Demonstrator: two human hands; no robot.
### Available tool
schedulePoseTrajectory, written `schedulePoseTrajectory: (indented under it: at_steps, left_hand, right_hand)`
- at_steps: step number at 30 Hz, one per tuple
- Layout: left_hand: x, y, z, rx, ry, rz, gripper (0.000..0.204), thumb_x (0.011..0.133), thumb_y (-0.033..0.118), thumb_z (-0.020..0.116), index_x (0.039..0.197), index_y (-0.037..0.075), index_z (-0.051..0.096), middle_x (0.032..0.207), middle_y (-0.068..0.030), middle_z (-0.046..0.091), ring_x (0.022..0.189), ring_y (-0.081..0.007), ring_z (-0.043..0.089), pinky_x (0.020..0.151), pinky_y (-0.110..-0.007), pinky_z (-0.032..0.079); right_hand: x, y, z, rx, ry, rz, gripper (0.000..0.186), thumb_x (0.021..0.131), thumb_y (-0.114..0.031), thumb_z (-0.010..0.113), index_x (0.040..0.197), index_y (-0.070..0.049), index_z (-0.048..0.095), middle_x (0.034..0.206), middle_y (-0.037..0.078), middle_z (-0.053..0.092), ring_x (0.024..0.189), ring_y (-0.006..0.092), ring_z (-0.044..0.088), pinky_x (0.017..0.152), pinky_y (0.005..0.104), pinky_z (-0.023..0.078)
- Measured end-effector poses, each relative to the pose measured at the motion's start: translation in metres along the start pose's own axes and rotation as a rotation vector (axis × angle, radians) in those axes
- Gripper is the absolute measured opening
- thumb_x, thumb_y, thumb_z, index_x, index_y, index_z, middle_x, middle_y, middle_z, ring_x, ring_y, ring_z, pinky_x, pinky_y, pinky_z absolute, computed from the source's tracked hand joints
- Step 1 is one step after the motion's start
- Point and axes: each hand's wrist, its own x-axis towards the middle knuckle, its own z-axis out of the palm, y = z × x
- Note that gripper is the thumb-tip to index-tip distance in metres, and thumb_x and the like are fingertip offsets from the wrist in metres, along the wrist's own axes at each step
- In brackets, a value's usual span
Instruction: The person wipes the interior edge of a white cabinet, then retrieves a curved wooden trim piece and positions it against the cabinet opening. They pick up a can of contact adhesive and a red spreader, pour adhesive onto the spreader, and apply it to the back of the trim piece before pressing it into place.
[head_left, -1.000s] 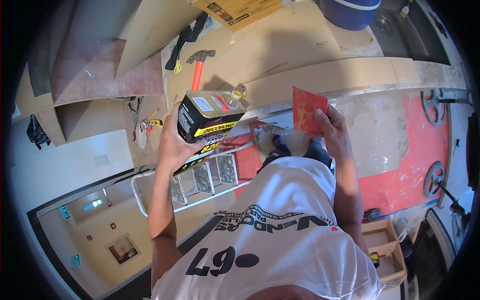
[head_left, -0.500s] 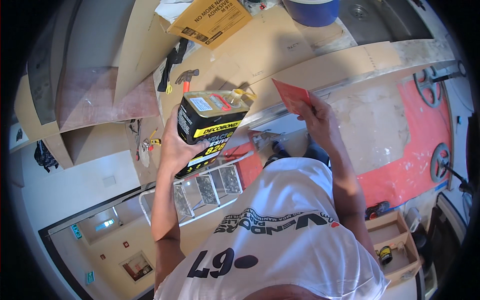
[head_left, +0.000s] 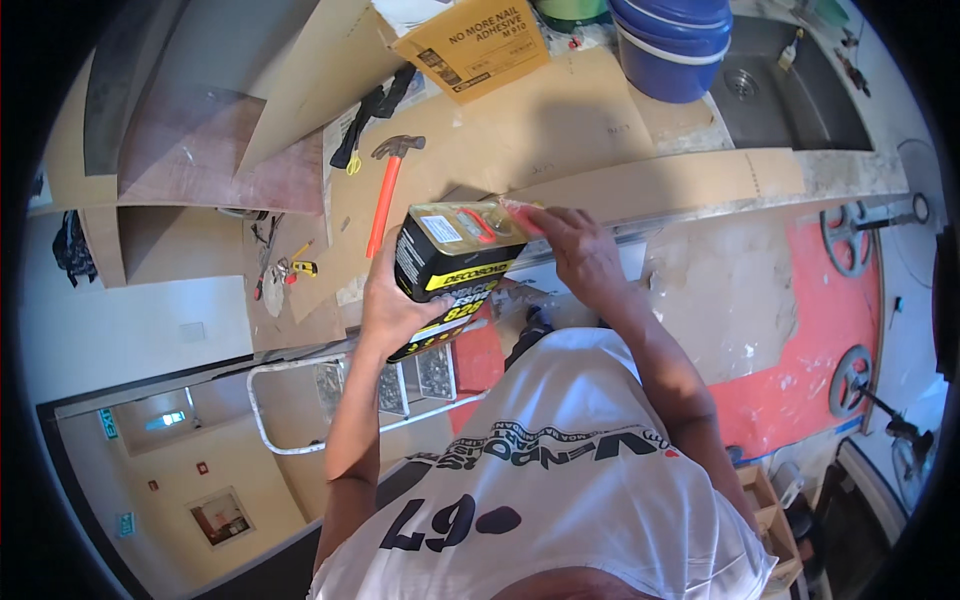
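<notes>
My left hand [head_left: 392, 312] is closed around the side of a black and yellow rectangular metal can [head_left: 470, 272], its thumb pressed on the front face. The can is tilted, and its gold top with a red handle and a spout faces away from me. My right hand [head_left: 588, 258] pinches a red flat spreader [head_left: 522, 214]. The spreader's far end is up against the spout corner of the can and hides part of it. Whether the two touch I cannot tell.
An orange-handled hammer [head_left: 383, 205] and yellow-handled scissors [head_left: 354, 163] lie on the board-covered counter [head_left: 570, 110]. Farther back are a cardboard box [head_left: 470, 45], blue buckets [head_left: 672, 60] and a sink [head_left: 790, 95]. A stepladder [head_left: 262, 400] stands below the counter, left of me.
The red spreader has come left and down to the can's spout corner. The can has shifted slightly right and down in view. My viewpoint has moved, showing more of the sink and hammer.
</notes>
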Motion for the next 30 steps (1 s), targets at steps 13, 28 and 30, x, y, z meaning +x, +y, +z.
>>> schedulePoseTrajectory:
  at_steps: [13,28,30]
  left_hand:
    - [-0.062,-0.068,-0.028,-0.884,0.562,-0.157,0.088,0.062,-0.009,0.087,0.139,0.001,0.044,0.123,-0.0121,0.063,0.109,-0.0219,0.064,0.096,-0.036,0.053]
    - [-0.009,-0.246,-0.149,-0.611,1.262,0.002,0.085,0.07,-0.01,0.084,0.141,-0.003,0.037,0.134,-0.0189,0.054,0.118,-0.0258,0.059,0.101,-0.038,0.051]
    - [-0.005,-0.271,-0.149,-0.576,1.259,-0.014,0.079,0.072,-0.013,0.082,0.138,-0.003,0.04,0.133,-0.0172,0.056,0.118,-0.025,0.058,0.101,-0.04,0.051]
  right_hand:
    - [0.019,-0.002,-0.005,-0.494,-0.108,-0.083,0.046,0.08,0.006,0.056,0.122,-0.006,0.068,0.112,0.014,0.065,0.1,0.0334,0.061,0.089,0.0438,0.051]
    - [0.016,-0.027,0.049,-0.633,0.034,0.266,0.025,0.098,-0.005,0.056,0.12,-0.001,0.067,0.111,0.02,0.068,0.105,0.0387,0.063,0.09,0.0451,0.051]
    - [0.014,-0.03,0.057,-0.626,0.059,0.289,0.025,0.098,-0.006,0.055,0.12,-0.001,0.067,0.111,0.021,0.068,0.105,0.0389,0.064,0.09,0.0447,0.051]
